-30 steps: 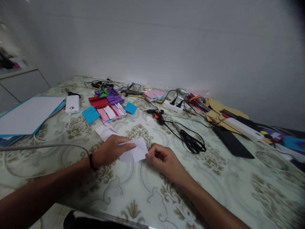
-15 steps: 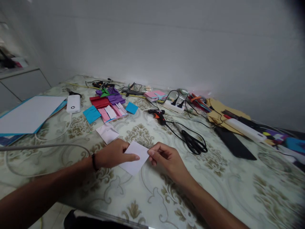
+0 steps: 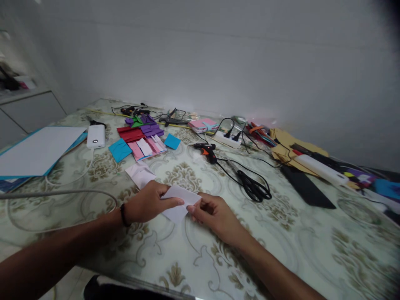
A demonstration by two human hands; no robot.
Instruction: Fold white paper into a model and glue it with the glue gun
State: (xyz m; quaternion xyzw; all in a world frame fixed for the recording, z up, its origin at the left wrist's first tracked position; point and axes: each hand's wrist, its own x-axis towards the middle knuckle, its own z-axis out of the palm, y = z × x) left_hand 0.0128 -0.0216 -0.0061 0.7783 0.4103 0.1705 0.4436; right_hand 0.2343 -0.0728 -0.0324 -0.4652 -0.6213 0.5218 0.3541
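Between my hands is a small white sheet of paper (image 3: pixel 176 213), held just above the patterned tablecloth. My left hand (image 3: pixel 149 203) grips its left side, thumb lying across the top face. On the right side, my right hand (image 3: pixel 208 212) pinches the paper at its corner, which looks bent over. Just behind my left hand lies a folded white paper piece (image 3: pixel 140 173). Farther back are folded pink and white papers (image 3: pixel 146 148), a blue square (image 3: pixel 173 141) and a larger blue piece (image 3: pixel 120 150).
A glue gun (image 3: pixel 207 151) with a coiled black cable (image 3: pixel 253 185) lies beyond my right hand. A black phone-like slab (image 3: pixel 308 187) is at right. At left are a white power bank (image 3: pixel 96 136) and large white sheets (image 3: pixel 40 150). A power strip (image 3: pixel 229 139) sits near the wall.
My right hand has moved slightly left with its paper corner, and that side of the sheet now bends over. My left hand stays nearly in place.
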